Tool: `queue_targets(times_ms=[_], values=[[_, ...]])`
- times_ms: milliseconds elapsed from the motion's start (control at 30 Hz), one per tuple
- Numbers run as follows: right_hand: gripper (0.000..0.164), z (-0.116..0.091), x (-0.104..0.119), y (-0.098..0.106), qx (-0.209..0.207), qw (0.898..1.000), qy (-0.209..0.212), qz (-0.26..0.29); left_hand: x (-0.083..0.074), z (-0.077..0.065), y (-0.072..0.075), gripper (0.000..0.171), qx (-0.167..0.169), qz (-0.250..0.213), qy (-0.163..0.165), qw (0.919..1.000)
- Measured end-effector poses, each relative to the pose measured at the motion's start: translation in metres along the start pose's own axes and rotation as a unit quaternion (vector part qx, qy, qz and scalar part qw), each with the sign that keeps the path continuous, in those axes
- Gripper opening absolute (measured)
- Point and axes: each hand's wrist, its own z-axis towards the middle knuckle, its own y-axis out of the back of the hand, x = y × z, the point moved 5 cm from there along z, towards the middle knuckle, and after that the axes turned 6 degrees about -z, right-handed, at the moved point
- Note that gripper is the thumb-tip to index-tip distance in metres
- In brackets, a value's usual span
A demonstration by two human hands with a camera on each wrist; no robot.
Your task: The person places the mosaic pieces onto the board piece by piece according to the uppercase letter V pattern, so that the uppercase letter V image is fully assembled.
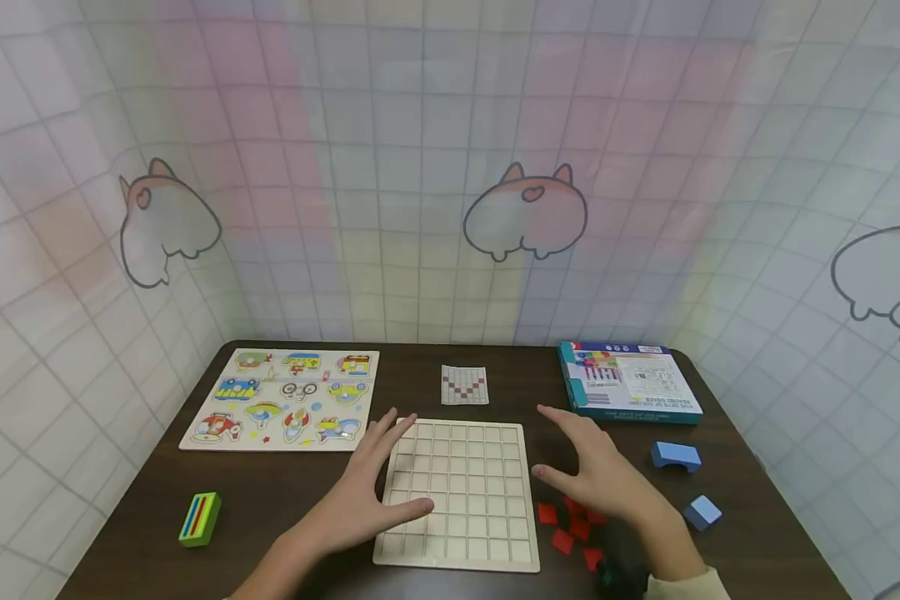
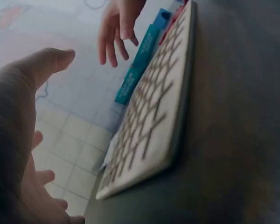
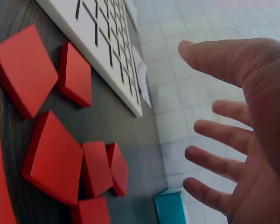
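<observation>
A pale wooden grid board (image 1: 457, 496) with square recesses lies in the middle of the dark table. Over its left edge spreads my left hand (image 1: 360, 496), fingers apart and holding nothing. My right hand (image 1: 596, 467) hovers to the right of the board, its thumb and fingers also spread around empty air. Beneath and beside the right hand lie several red square tiles (image 3: 53, 158), loose on the table. Behind the board is a small paper card (image 1: 464, 386) printed with a grid and a stepped pattern of dark red squares.
A vehicle puzzle board (image 1: 281, 400) lies at the back left, and a teal boxed set (image 1: 630, 383) at the back right. On the right are a blue arch block (image 1: 676, 456) and a blue cube (image 1: 702, 512). A green block with coloured stripes (image 1: 200, 519) sits front left.
</observation>
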Motion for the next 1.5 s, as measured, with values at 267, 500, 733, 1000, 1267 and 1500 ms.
queue_targets(times_ms=[267,500,733,1000,1267,1500], values=[[0.074,0.003,-0.014,-0.002,0.030,0.999,-0.020,0.019,0.013,-0.018,0.003,0.126,0.014,-0.035,0.012,0.9992],[0.042,-0.004,-0.017,-0.002,0.067,0.997,-0.005,0.045,0.028,-0.033,0.001,0.133,0.072,-0.047,0.042,0.9953],[0.032,-0.004,-0.010,-0.003,0.110,0.993,0.014,0.046,0.035,-0.039,0.004,0.138,0.074,0.020,0.004,0.9970],[0.033,-0.014,-0.001,-0.010,0.157,0.984,0.026,0.081,0.037,-0.043,0.003,0.138,0.069,0.053,-0.054,0.9947],[0.034,-0.023,-0.009,-0.017,0.161,0.984,0.005,0.078,0.038,-0.045,0.001,0.133,0.072,0.076,-0.063,0.9924],[0.032,-0.024,-0.012,-0.021,0.156,0.985,0.006,0.072,0.040,-0.043,-0.002,0.128,0.065,0.097,-0.063,0.9911]])
